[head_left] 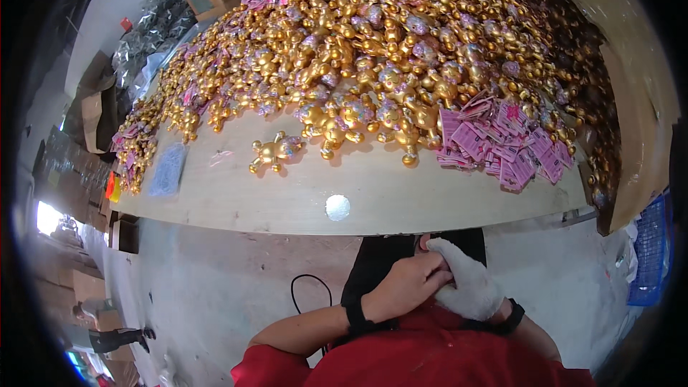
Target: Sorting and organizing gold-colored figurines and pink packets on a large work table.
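I am tugging the white glove on my right hand with my bare left hand pinching its cuff, near my lap below the table, and a hard pull is risking tearing it

Bright even light, glare glinting off the gold toy pile; fisheye bends and darkens blurred edges.

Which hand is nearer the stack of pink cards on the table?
Right. The gloved right hand sits almost straight below the pink cards, off the table. The bare left hand grips it from farther left.
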Demonstrator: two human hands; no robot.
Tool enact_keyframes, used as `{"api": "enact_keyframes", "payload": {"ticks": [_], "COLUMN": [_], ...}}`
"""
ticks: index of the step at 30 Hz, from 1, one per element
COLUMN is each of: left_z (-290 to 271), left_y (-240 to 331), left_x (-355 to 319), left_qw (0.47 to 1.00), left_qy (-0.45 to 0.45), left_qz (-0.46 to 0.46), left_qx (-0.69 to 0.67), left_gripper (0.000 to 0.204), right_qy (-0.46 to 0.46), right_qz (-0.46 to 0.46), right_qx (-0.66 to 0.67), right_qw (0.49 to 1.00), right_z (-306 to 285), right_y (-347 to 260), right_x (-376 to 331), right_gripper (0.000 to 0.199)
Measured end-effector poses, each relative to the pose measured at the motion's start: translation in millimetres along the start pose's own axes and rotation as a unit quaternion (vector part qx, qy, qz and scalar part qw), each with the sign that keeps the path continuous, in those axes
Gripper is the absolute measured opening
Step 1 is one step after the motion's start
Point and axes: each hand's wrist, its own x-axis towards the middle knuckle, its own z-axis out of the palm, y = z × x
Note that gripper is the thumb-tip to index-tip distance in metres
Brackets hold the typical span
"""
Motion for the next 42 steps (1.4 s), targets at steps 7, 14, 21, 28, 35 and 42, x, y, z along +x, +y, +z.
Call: {"api": "enact_keyframes", "payload": {"ticks": [7,14,21,28,35,42], "left_z": [7,-6,-155,-268,-259,-188], "left_y": [-17,-14,-17,-96,-89,-27], "left_x": [-12,-24,-14,0,-1,-39], "left_qw": [0.981,0.994,0.932,0.823,0.836,0.91], "left_qy": [0.083,0.068,0.312,0.273,0.248,0.326], "left_qz": [0.108,0.023,-0.019,-0.024,-0.117,-0.012], "left_qx": [0.137,0.078,0.184,0.497,0.475,0.254], "left_gripper": [0.021,0.027,0.03,0.066,0.052,0.027], "right_qy": [0.026,-0.03,-0.016,-0.055,-0.089,-0.067], "right_qz": [-0.026,-0.051,-0.006,-0.027,0.055,0.047], "right_qx": [-0.14,-0.227,-0.099,-0.072,-0.065,-0.014], "right_qw": [0.989,0.972,0.995,0.995,0.992,0.997], "right_z": [2,0,-6,-2,-2,-19], "right_y": [-17,-22,-10,-8,-5,-25], "right_x": [7,7,-8,-4,-10,1], "right_gripper": [0.033,0.014,0.013,0.014,0.018,0.016]}}
